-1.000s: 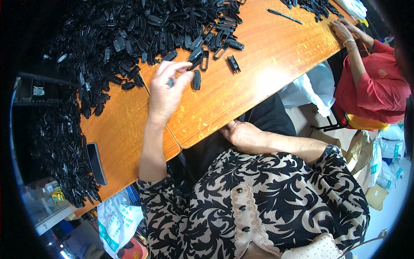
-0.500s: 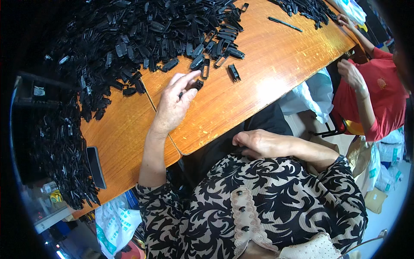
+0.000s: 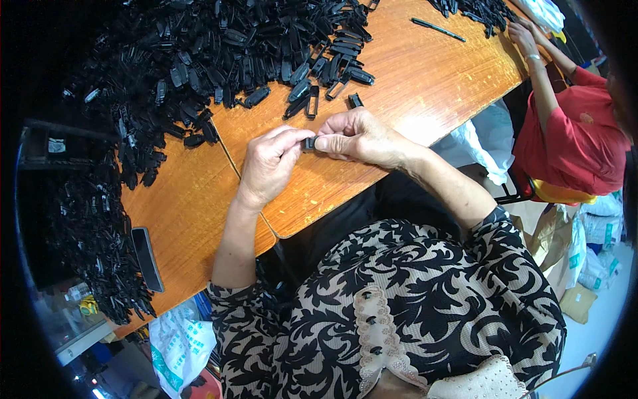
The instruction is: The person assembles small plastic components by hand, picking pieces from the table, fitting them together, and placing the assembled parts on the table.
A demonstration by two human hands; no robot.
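Between my two hands, above the wooden table (image 3: 193, 219), is a small black plastic part (image 3: 308, 143). My left hand (image 3: 267, 163) pinches it from the left with thumb and fingertips. From the other side my right hand (image 3: 362, 141) grips it, thumb on top. Most of the part is covered by my fingers. Just beyond my right hand lies another black plastic piece (image 3: 355, 101), partly hidden. An open black frame (image 3: 312, 103) rests at the near edge of a big heap of black plastic parts (image 3: 226, 60).
The heap runs down the left side, beside a dark phone-like slab (image 3: 146, 259). A black pen (image 3: 438, 29) lies at the far right. A co-worker in a red shirt (image 3: 571, 130) reaches to a smaller black pile (image 3: 475, 14). Plastic bags (image 3: 179, 346) hang below the table edge.
My right hand has come up from my lap to the table and meets my left hand at the small black part. The co-worker's near arm has stretched toward the smaller pile.
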